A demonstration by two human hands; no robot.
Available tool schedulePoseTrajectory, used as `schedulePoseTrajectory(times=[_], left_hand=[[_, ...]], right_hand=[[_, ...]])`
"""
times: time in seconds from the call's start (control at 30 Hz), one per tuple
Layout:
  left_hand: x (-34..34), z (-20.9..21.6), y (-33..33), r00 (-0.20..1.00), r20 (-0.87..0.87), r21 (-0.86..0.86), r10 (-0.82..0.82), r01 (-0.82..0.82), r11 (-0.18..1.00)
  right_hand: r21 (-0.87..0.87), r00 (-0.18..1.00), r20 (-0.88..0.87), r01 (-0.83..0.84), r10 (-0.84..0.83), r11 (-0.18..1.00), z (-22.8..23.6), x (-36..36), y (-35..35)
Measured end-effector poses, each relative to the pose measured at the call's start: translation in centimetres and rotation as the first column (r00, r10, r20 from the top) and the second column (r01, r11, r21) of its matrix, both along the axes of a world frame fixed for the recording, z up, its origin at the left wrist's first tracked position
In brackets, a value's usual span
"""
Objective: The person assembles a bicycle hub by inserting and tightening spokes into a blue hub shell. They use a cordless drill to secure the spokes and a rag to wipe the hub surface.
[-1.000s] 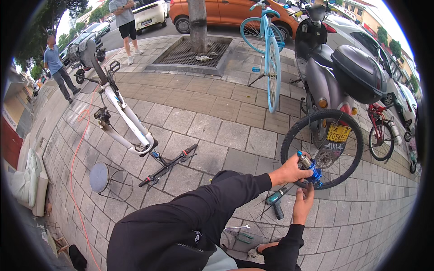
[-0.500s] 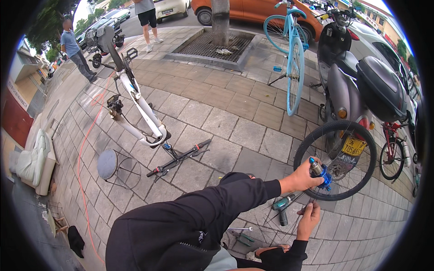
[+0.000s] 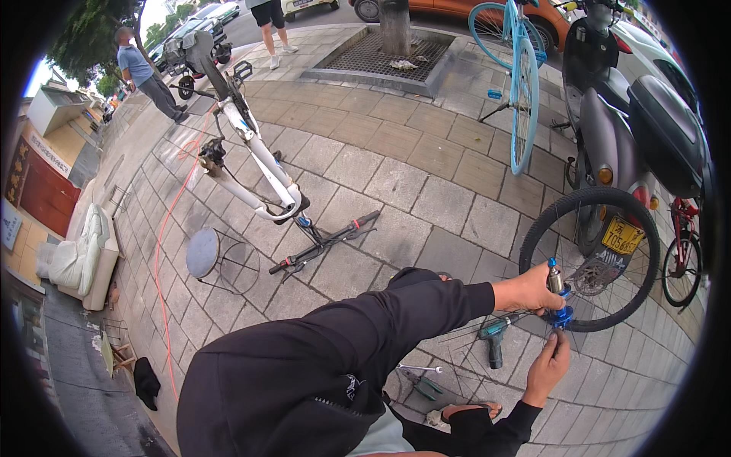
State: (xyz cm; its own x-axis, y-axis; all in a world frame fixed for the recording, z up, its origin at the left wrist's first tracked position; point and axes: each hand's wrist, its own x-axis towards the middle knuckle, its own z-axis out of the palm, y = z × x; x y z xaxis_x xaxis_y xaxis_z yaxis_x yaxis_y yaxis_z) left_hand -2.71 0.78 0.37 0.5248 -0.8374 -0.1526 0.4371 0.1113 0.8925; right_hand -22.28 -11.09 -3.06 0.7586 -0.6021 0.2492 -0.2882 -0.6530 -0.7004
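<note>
My left hand (image 3: 529,292) is wrapped around a blue bicycle hub (image 3: 562,314) with a silver body and a blue end tip. The hub is held upright in front of a bicycle wheel (image 3: 528,251) with a black knobbly tyre. Just below the hub, the thumb and fingers of my right hand (image 3: 548,369) pinch together at its lower flange; whatever they hold is too small to make out. On the paving beside my hands lie a green and black cordless drill (image 3: 495,341) and several thin spokes (image 3: 458,333). A spanner (image 3: 420,369) and green-handled pliers (image 3: 423,386) rest nearer me.
A white bicycle frame (image 3: 266,171) stands upside down at left, handlebar (image 3: 324,242) on the ground, beside a round stool (image 3: 203,253). Behind the wheel stands a grey scooter (image 3: 609,145); a light-blue bicycle (image 3: 524,107) is farther back. An orange hose (image 3: 158,278) crosses the paving.
The view has shifted, so the surroundings appear farther right and the near ground shows more. In my left hand the hub is now more upright, and my right fingers have come up to its lower end.
</note>
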Motion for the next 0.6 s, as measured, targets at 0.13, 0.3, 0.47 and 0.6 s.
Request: schedulePoseTrajectory(times=[0.13,0.3,0.47,0.6], left_hand=[[-1.0,-0.8,-0.3,0.997,0.076,0.013,0.024,-0.025,1.000],[-1.9,-0.5,-1.6,0.997,0.071,0.113,0.009,-0.017,0.993],[0.6,-1.0,-0.9,0.999,0.042,0.138,0.026,-0.032,0.990],[0.3,-1.3,-1.9,0.999,-0.005,0.160,0.035,-0.033,0.987]], right_hand=[[0.104,0.999,-0.052,0.012,-0.007,0.994,-0.7,-0.2,0.6],[0.108,0.986,-0.045,0.164,-0.160,0.981,-0.1,-1.2,1.0],[0.114,0.989,-0.042,0.148,-0.144,0.982,1.7,-0.8,-0.2],[0.154,0.986,-0.064,0.165,-0.157,0.974,1.7,-2.6,-1.5]])
